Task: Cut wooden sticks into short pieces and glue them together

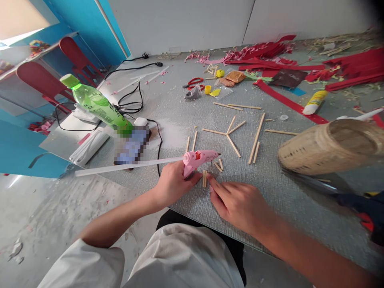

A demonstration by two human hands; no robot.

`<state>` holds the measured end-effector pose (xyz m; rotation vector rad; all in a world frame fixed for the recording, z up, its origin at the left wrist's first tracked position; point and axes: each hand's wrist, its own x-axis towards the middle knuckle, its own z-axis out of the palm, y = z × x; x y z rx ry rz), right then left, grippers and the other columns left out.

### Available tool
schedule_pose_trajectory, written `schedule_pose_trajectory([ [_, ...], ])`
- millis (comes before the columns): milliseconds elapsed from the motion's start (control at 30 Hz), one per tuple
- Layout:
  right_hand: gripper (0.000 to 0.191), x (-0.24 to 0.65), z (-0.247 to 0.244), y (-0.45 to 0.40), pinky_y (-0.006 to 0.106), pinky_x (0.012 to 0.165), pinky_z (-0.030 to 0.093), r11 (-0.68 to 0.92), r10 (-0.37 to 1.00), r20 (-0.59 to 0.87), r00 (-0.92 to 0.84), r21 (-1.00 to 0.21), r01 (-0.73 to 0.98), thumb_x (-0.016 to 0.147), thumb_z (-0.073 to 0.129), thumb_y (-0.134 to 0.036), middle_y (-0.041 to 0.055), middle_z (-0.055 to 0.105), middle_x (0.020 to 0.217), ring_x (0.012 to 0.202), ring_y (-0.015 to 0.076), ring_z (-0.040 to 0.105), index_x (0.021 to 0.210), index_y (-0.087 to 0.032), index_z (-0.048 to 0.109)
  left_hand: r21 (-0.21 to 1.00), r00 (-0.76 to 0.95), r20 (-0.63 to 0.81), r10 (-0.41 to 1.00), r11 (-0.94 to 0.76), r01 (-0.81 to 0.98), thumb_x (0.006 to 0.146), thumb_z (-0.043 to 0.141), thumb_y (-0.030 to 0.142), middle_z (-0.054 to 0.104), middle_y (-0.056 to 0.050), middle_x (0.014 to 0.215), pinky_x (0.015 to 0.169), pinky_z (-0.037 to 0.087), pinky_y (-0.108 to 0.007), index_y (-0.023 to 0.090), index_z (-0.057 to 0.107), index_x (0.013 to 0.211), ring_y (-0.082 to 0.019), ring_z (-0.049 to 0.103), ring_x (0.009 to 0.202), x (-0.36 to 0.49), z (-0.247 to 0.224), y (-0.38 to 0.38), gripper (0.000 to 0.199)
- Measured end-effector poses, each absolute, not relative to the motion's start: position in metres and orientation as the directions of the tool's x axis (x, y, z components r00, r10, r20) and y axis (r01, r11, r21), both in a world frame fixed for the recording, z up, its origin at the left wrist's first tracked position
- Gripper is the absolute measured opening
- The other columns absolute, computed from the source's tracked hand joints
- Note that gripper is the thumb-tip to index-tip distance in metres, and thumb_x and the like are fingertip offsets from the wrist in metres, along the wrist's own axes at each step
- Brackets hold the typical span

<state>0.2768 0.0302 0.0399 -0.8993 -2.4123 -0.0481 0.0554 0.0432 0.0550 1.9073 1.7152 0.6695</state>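
My left hand (171, 182) is wrapped round the handle of a pink hot glue gun (200, 157), whose nozzle points right. A long whitish glue stick (129, 166) sticks out of its back end. Below the gun, a pair of short wooden sticks (205, 179) stands or lies side by side; which, I cannot tell. My right hand (237, 202) has its fingers drawn together, with the fingertips against the right side of this pair. My left thumb is close to its left side. Two more short stick pieces (219, 165) lie just beyond, under the nozzle.
Beyond lie a Y-shaped stick figure (227, 134) and loose sticks (257, 138). A wide jar (327, 148) stands right, a green bottle (99, 105) and phone (133, 146) left. Red-handled scissors (196, 83), a glue tube (315, 102) and red paper strips (288, 100) lie farther back.
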Motion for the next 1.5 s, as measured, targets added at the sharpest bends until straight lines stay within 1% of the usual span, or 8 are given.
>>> schedule_pose_trajectory([
  [300, 0.03, 0.276, 0.039, 0.031, 0.035, 0.054, 0.042, 0.771, 0.602, 0.517, -0.609, -0.181, 0.61, 0.102, 0.056, -0.014, -0.0001, 0.071, 0.067, 0.055, 0.0145, 0.066, 0.121, -0.003, 0.076, 0.643, 0.106, 0.018, 0.994, -0.093, 0.76, 0.088, 0.073, 0.034, 0.044, 0.007, 0.059, 0.054, 0.029, -0.024, 0.019, 0.056, 0.077, -0.009, 0.038, 0.054, 0.055, 0.057, 0.042, 0.025],
  [500, 0.03, 0.278, 0.04, 0.03, 0.035, 0.056, 0.044, 0.772, 0.609, 0.503, -0.613, -0.199, 0.604, 0.103, 0.054, -0.013, 0.0012, 0.073, 0.068, 0.056, 0.0144, 0.067, 0.122, -0.004, 0.075, 0.646, 0.103, 0.002, 0.995, -0.08, 0.759, 0.087, 0.071, 0.034, 0.043, 0.007, 0.057, 0.054, 0.026, -0.025, 0.02, 0.044, 0.068, -0.008, 0.036, 0.052, 0.055, 0.057, 0.041, 0.036],
  [900, 0.028, 0.28, 0.041, 0.03, 0.035, 0.056, 0.044, 0.773, 0.607, 0.531, -0.592, -0.222, 0.594, 0.102, 0.055, -0.012, -0.0007, 0.072, 0.067, 0.055, 0.0149, 0.067, 0.124, -0.007, 0.072, 0.715, 0.108, 0.009, 0.994, -0.082, 0.694, 0.091, 0.065, 0.03, 0.04, 0.008, 0.059, 0.053, 0.026, -0.024, 0.019, 0.051, 0.075, -0.008, 0.034, 0.053, 0.055, 0.058, 0.042, 0.023],
  [1000, 0.026, 0.281, 0.051, 0.028, 0.033, 0.058, 0.046, 0.761, 0.635, 0.555, -0.538, -0.329, 0.559, 0.103, 0.057, -0.017, -0.0008, 0.071, 0.069, 0.056, 0.0143, 0.066, 0.124, -0.01, 0.069, 0.761, 0.101, 0.108, 0.989, -0.148, 0.631, 0.091, 0.059, 0.021, 0.049, 0.006, 0.067, 0.054, 0.034, -0.023, 0.017, 0.059, 0.097, -0.009, 0.04, 0.055, 0.054, 0.061, 0.039, 0.007],
  [1100, 0.04, 0.275, 0.072, 0.026, 0.03, 0.06, 0.051, 0.612, 0.79, 0.431, -0.435, -0.574, 0.543, 0.104, 0.06, -0.037, -0.0003, 0.07, 0.074, 0.059, 0.0148, 0.064, 0.135, -0.012, 0.061, 0.742, 0.146, 0.279, 0.949, -0.31, 0.594, 0.09, 0.055, 0.014, 0.065, -0.006, 0.1, 0.065, 0.05, -0.027, 0.016, 0.053, 0.131, -0.014, 0.057, 0.071, 0.056, 0.07, 0.032, 0.042],
  [1233, 0.058, 0.256, 0.1, 0.025, 0.033, 0.068, 0.06, 0.301, 0.921, 0.143, -0.363, -0.851, 0.43, 0.099, 0.063, -0.057, 0.0092, 0.076, 0.114, 0.089, 0.0227, 0.074, 0.144, -0.022, 0.055, 0.63, 0.338, 0.446, 0.829, -0.559, 0.539, 0.093, 0.058, 0.017, 0.062, -0.018, 0.126, 0.083, 0.061, -0.04, 0.016, 0.022, 0.158, -0.023, 0.068, 0.096, 0.068, 0.081, 0.025, 0.074],
  [1367, 0.043, 0.241, 0.102, 0.02, 0.043, 0.106, 0.057, 0.189, 0.933, 0.102, -0.346, -0.955, 0.227, 0.103, 0.057, -0.058, 0.01, 0.072, 0.134, 0.127, 0.0301, 0.067, 0.13, -0.028, 0.069, 0.463, 0.424, 0.589, 0.688, -0.718, 0.52, 0.094, 0.053, 0.009, 0.053, -0.026, 0.14, 0.1, 0.059, -0.053, 0.013, 0.0, 0.165, -0.033, 0.062, 0.123, 0.082, 0.078, 0.019, 0.088],
  [1500, 0.051, 0.242, 0.083, 0.003, 0.05, 0.122, 0.046, 0.112, 0.96, 0.05, -0.274, -0.97, 0.216, 0.103, 0.054, -0.061, 0.0111, 0.068, 0.144, 0.14, 0.0318, 0.059, 0.141, -0.028, 0.065, 0.542, 0.471, 0.566, 0.677, -0.736, 0.407, 0.09, 0.052, 0.004, 0.051, -0.028, 0.14, 0.108, 0.056, -0.057, 0.008, -0.009, 0.165, -0.034, 0.057, 0.132, 0.084, 0.07, 0.001, 0.096],
])
